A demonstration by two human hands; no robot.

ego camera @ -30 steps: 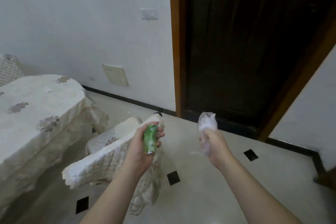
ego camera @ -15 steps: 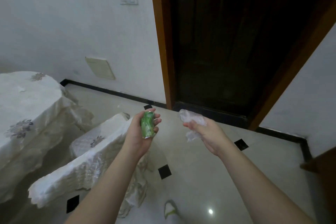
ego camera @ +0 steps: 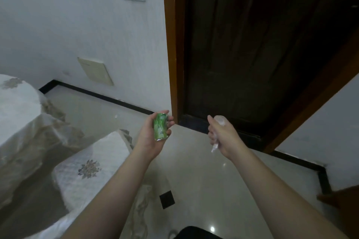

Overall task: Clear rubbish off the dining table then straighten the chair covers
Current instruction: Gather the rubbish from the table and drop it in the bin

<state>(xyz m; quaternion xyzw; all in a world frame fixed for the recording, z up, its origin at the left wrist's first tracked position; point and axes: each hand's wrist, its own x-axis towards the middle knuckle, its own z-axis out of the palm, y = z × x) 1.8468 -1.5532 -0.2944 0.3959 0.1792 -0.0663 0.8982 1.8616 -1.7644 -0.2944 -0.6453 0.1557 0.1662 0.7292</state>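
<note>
Before the door, left hand [ego camera: 153, 137] grips green packet [ego camera: 160, 126]; right hand [ego camera: 221, 136] clutches plastic [ego camera: 220, 119].

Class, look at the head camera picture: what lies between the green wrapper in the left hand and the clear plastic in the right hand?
In the head view, nothing is held between the green wrapper and the clear plastic; only floor and the door's foot show behind.
</note>
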